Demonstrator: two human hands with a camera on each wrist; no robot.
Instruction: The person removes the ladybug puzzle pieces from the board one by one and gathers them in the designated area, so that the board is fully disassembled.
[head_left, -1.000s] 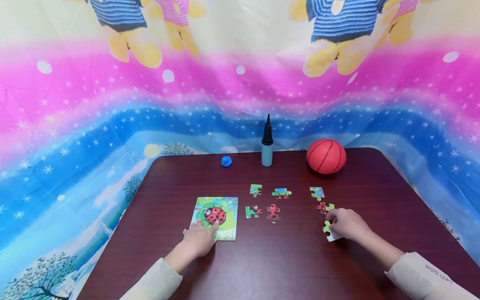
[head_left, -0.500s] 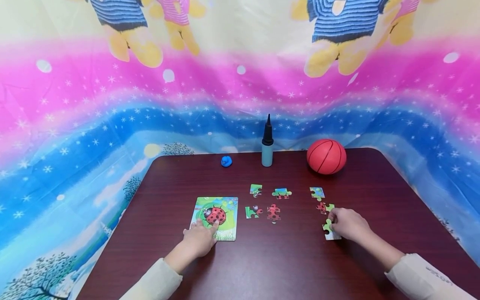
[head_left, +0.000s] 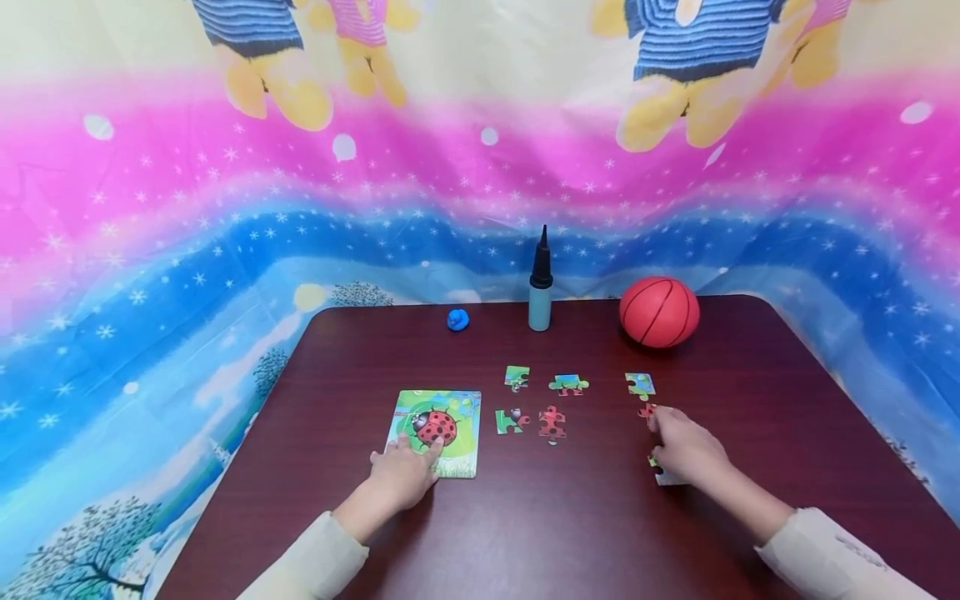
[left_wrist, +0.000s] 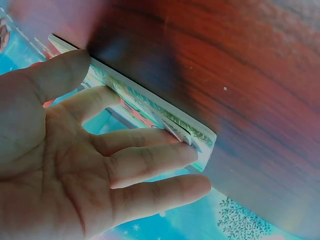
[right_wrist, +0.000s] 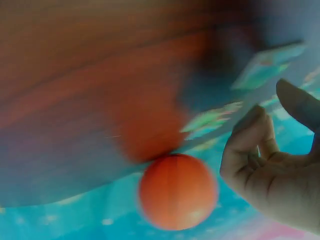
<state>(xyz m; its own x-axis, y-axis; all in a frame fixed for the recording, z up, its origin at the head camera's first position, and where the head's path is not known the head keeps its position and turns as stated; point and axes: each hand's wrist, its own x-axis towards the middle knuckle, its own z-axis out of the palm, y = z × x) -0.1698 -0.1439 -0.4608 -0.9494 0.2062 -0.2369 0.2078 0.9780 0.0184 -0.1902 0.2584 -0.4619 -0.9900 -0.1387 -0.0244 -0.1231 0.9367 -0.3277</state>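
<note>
On the left, a square ladybug puzzle board [head_left: 463,457] lies flat on the table. My left hand [head_left: 405,477] rests over its near left corner, fingers extended and fingertips at the picture; the left wrist view has the straight fingers along the board's edge. My right hand [head_left: 688,448] is over the right column of jigsaw pieces. It partly covers a red piece [head_left: 646,411] and a green-and-white piece [head_left: 667,476]. In the right wrist view its thumb and bent fingers stand apart, with nothing between them.
Left of the right hand lie several more pieces, among them a red spotted piece [head_left: 552,422] and a green corner piece [head_left: 517,377]. A blue-green corner piece [head_left: 640,383] tops the right column. Along the back stand a blue toy duck [head_left: 457,320], a hand pump [head_left: 540,307] and a red ball [head_left: 659,312].
My right hand has left the green-and-white piece, after turning it slightly, and shifted up toward the red piece. The left hand stays on the board. The head view has shifted slightly.
</note>
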